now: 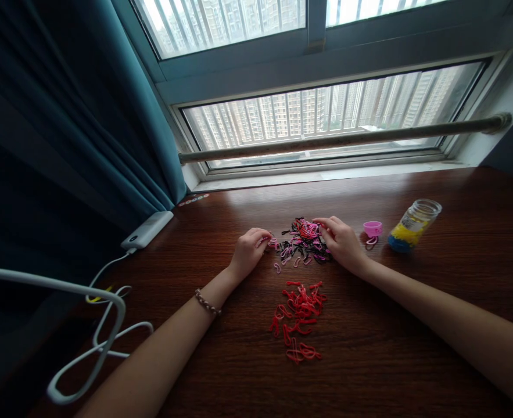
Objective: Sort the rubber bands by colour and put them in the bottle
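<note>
A mixed pile of small elastic hair ties, pink, black and a few red, lies on the brown wooden table. At its left edge my left hand has thumb and fingers pinched together, with pink hair ties at the fingertips. My right hand reaches over the pile's right side, fingers apart and touching the ties, the index finger stretched to the pile's top edge. Nearer to me is a separate group of red hair ties, spread loosely. A few pale pink ones lie at the pile's front.
On the right, a clear jar with yellow and blue contents leans at an angle. Beside it stands a small pink cup. A white power bank with a looping white cable is on the left, near a blue curtain.
</note>
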The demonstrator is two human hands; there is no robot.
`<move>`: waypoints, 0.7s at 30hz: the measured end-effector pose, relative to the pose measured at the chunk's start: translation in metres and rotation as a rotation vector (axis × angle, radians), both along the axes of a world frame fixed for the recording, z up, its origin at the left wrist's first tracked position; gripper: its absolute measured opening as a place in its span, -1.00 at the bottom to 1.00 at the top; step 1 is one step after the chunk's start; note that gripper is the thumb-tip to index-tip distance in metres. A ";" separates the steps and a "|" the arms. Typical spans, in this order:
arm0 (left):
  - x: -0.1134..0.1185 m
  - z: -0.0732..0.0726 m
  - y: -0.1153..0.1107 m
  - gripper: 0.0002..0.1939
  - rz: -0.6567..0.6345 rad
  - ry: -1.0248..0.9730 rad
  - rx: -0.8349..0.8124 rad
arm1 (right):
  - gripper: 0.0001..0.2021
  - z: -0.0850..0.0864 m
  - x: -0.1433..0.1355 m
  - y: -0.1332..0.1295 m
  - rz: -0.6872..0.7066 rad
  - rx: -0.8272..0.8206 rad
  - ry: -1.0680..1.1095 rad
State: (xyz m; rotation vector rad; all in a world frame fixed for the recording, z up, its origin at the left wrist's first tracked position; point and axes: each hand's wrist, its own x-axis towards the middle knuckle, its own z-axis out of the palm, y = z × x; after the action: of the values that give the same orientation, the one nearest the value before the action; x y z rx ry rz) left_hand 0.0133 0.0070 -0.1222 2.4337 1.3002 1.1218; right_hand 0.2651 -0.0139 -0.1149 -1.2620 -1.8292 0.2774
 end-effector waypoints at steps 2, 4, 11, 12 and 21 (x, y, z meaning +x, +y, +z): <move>-0.001 0.000 0.000 -0.93 0.075 -0.040 -0.040 | -0.75 0.000 -0.001 -0.001 0.018 0.010 -0.010; -0.001 -0.001 0.001 -0.90 0.117 -0.075 -0.081 | -0.76 0.000 -0.002 -0.001 0.043 0.024 -0.015; -0.003 -0.001 0.005 -0.85 0.165 -0.041 -0.030 | -0.79 0.001 -0.002 -0.003 0.087 0.033 0.029; -0.003 0.000 0.004 -0.83 0.170 -0.017 -0.006 | -0.79 0.002 -0.003 -0.004 0.093 0.024 0.042; 0.006 0.008 -0.006 -0.95 0.107 0.262 -0.008 | -0.81 0.020 -0.024 -0.040 0.569 0.049 -0.090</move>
State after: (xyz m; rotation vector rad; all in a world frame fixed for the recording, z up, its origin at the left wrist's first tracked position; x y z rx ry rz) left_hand 0.0192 0.0008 -0.1147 2.6012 1.5213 0.8383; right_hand 0.2409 -0.0544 -0.0948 -0.7051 -2.2337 0.4853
